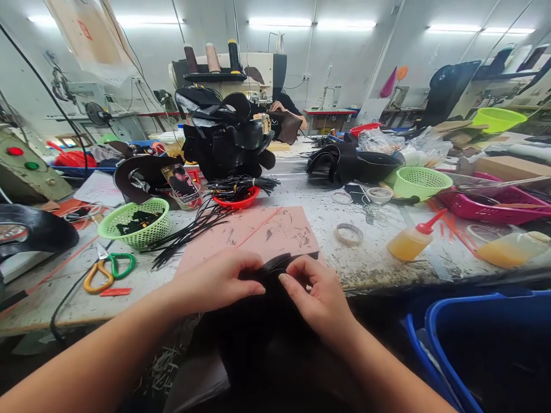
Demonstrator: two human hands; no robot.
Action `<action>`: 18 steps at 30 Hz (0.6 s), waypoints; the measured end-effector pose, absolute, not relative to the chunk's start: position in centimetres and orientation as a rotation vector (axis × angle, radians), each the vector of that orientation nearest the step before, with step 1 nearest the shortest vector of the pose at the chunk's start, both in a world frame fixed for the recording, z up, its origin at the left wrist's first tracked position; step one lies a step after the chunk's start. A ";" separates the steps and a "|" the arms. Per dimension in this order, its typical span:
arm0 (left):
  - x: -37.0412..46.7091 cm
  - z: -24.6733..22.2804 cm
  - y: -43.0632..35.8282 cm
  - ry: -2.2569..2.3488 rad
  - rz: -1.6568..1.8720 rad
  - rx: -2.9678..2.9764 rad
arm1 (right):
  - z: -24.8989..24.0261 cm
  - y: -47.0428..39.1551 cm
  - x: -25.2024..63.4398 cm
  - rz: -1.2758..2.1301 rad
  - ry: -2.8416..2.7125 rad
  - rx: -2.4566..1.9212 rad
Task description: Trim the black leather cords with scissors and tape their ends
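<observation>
A dark leather-like piece is held at the front edge of the table, over a pink board. My left hand grips its left side, with thumb and fingers pressed on it. On its right side my right hand pinches the edge between thumb and fingers. The lower part of the dark material hangs toward my lap, and where it ends is hard to make out.
Scissors and a green basket lie left. Black strips in a red bowl stand behind the board. Right are a tape roll, a glue bottle and a blue bin. A person's hand works beyond.
</observation>
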State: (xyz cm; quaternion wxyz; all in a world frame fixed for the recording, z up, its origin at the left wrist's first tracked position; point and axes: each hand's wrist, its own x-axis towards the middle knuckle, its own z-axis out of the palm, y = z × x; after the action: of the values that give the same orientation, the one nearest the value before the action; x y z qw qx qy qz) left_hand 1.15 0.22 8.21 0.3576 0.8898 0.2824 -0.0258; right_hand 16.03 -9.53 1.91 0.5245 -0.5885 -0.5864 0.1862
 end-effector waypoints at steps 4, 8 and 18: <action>1.2 8.2 0.2 0.722 -0.081 2.256 | 1.9 -9.4 15.9 0.454 -1.378 -1.435; 1.2 8.4 0.3 0.649 -0.068 2.248 | 2.0 -9.3 15.9 0.462 -1.366 -1.460; 2.6 8.8 0.6 0.753 -0.057 2.433 | 2.0 -9.3 15.9 0.413 -1.359 -1.415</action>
State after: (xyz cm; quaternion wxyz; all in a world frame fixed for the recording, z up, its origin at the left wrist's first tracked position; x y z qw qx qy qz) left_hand 2.59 0.57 8.76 0.2926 0.9133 0.2825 -0.0213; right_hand 15.92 -9.29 2.02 0.5382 -0.5950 -0.5712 0.1736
